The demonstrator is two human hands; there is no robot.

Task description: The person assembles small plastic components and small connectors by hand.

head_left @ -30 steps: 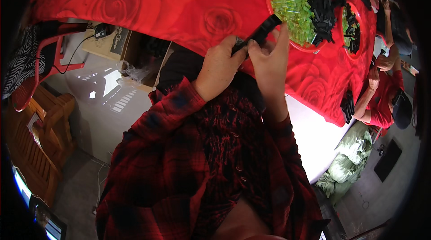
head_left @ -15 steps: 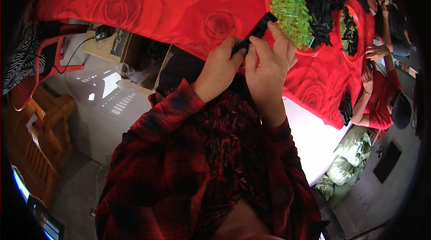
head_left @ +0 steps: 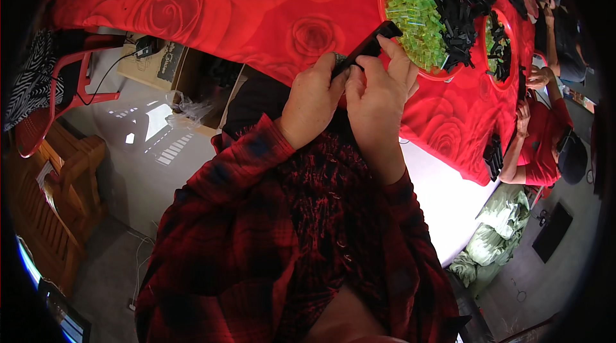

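Both hands met just off the near edge of the table, above the person's lap. Her left hand (head_left: 314,102) gripped the lower end of a long black plastic strip (head_left: 367,48), fingers folded around it, and the right hand (head_left: 378,89) pinched the same piece from the other side, its fingertips (head_left: 391,44) pressed along the upper part. The strip was narrow, flat-sided and matte black, tilted so that its squared-off far end rose toward the table's edge and showed just in front of a red bowl (head_left: 431,75); its lower end was hidden between the palms. That bowl sat near the table's right end and held a heap of small translucent green pieces (head_left: 417,12) on one side and a tangle of black parts (head_left: 465,12) on the other. A red cloth printed with large roses (head_left: 192,3) covered the table. Red-and-black plaid sleeves (head_left: 237,214) ran down to the lower edge. Farther right, another person in red (head_left: 542,144) worked at the same table, beside a second red bowl (head_left: 500,41).
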